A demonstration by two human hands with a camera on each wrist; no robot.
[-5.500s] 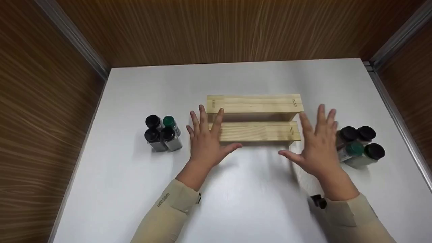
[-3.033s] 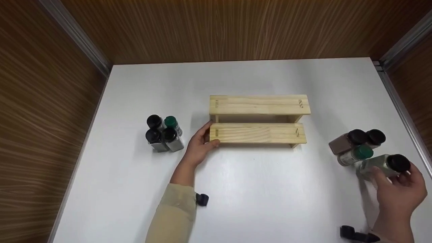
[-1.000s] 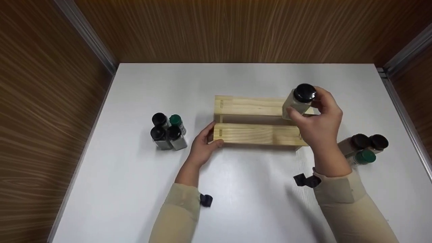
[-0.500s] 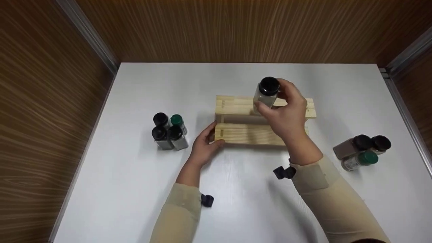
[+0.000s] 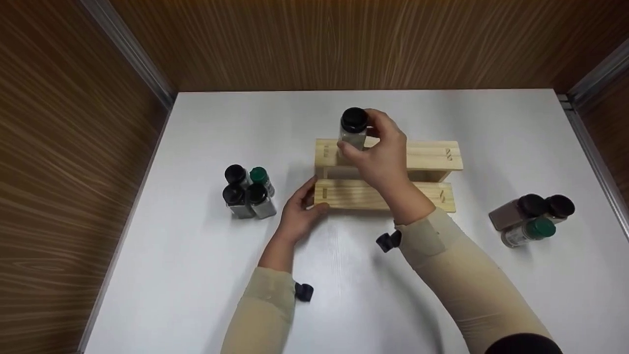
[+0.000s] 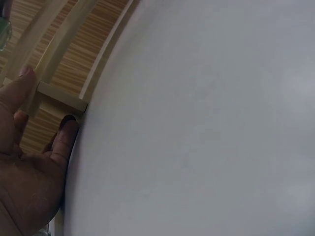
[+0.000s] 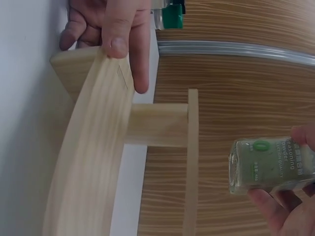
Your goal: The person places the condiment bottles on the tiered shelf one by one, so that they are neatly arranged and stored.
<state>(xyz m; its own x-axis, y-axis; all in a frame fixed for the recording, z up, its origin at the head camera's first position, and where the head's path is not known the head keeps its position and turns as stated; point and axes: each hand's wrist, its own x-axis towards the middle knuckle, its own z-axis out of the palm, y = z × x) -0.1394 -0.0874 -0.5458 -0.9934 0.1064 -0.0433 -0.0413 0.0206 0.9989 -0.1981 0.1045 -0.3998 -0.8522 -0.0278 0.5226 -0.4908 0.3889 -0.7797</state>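
Observation:
A two-step wooden rack [image 5: 428, 155] stands mid-table, its steps bare of jars. My left hand [image 5: 296, 217] grips the left end of its lower, front step, thumb on the near side and fingers behind; the left wrist view shows the same hand [image 6: 32, 187] at the rack's end. My right hand [image 5: 385, 158] holds a clear seasoning jar [image 5: 352, 141] with a black cap, pinched between thumb and fingers. The jar is upright over the left part of the upper step. In the right wrist view a gap shows between the jar [image 7: 268, 164] and that step [image 7: 193, 157].
Left of the rack, several jars [image 5: 241, 208] stand grouped, with black caps and one green cap [image 5: 258, 174]. On the right are two black-capped jars [image 5: 511, 214] and a green-capped one [image 5: 521, 236]. Brown wood-grain panels [image 5: 344, 44] enclose the white table [image 5: 162, 275].
My right hand took the jar from the right-hand group, lifted it and carried it left over the upper step. My left hand went from spread above the rack to gripping the lower step's left end.

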